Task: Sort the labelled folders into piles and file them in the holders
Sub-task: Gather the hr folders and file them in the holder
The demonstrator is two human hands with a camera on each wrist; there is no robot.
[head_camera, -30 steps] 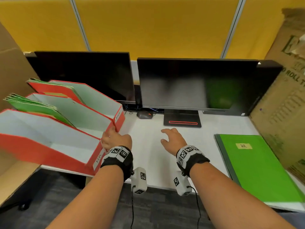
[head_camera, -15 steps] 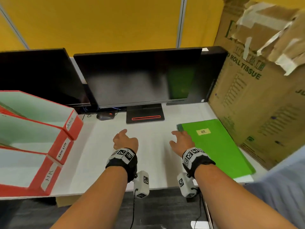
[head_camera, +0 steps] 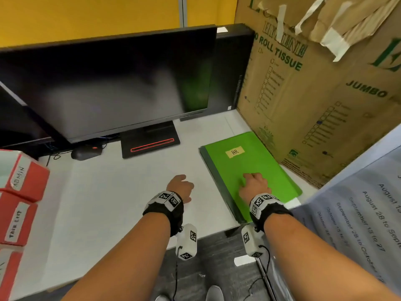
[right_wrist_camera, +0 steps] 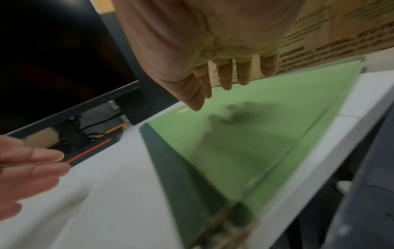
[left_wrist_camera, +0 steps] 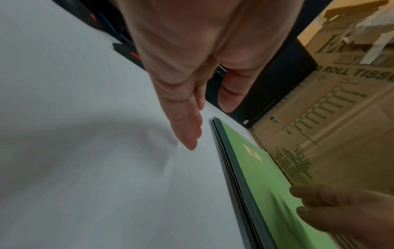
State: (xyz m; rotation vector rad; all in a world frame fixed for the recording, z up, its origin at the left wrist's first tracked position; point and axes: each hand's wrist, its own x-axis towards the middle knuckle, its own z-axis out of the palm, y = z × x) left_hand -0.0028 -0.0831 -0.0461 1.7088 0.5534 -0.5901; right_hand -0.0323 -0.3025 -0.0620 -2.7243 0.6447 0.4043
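Observation:
A stack of green folders (head_camera: pixel 256 170) lies flat on the right of the white desk (head_camera: pixel 108 203), its top one bearing a yellow label "HR" (head_camera: pixel 235 152). My right hand (head_camera: pixel 253 185) hovers just above the near half of the top folder (right_wrist_camera: pixel 245 143), fingers loosely extended and holding nothing. My left hand (head_camera: pixel 181 187) is over bare desk just left of the stack's edge (left_wrist_camera: pixel 230 160), fingers straight and empty. Red file holders (head_camera: pixel 23 183) labelled "ADMIN" and "TREE LIST" stand at the left edge.
A black monitor (head_camera: pixel 112 83) on a stand (head_camera: pixel 149 142) fills the back of the desk, with a mouse (head_camera: pixel 85 152) beside it. A tall cardboard box (head_camera: pixel 314 94) walls the right side, close behind the folders. A light blue printed sheet (head_camera: pixel 358 203) lies at lower right.
The view has swung right, so the holders slid to the left edge. Both hands moved right; the right one went from the desk to above the green HR folder.

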